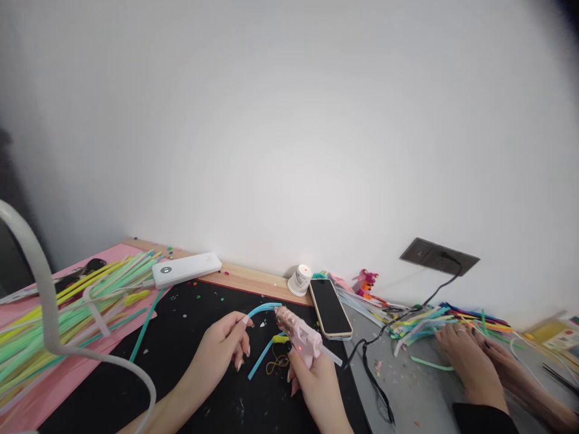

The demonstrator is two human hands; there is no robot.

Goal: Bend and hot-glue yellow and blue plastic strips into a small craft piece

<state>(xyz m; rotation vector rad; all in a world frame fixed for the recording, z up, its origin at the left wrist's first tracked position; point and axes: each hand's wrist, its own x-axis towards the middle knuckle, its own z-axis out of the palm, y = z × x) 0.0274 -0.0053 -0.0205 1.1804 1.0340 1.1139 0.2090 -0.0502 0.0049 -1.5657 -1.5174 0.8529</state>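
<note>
Between the thumb and fingers of my left hand is one end of a blue pipe cleaner, bent in a low arc toward the right. My right hand is wrapped round a pink glue gun with a small red light and a clear glue stick out of its back. The gun's stained nozzle is at the far end of the blue strip; whether they touch I cannot tell. Under the gun lie another blue strip, a yellow piece and a loop of thin brown cord.
Many pastel pipe cleaners cover a pink sheet at left, by a white power bank. A paper cup and phone stand behind the gun. Black cable runs to a wall socket. Another person's hands work at right.
</note>
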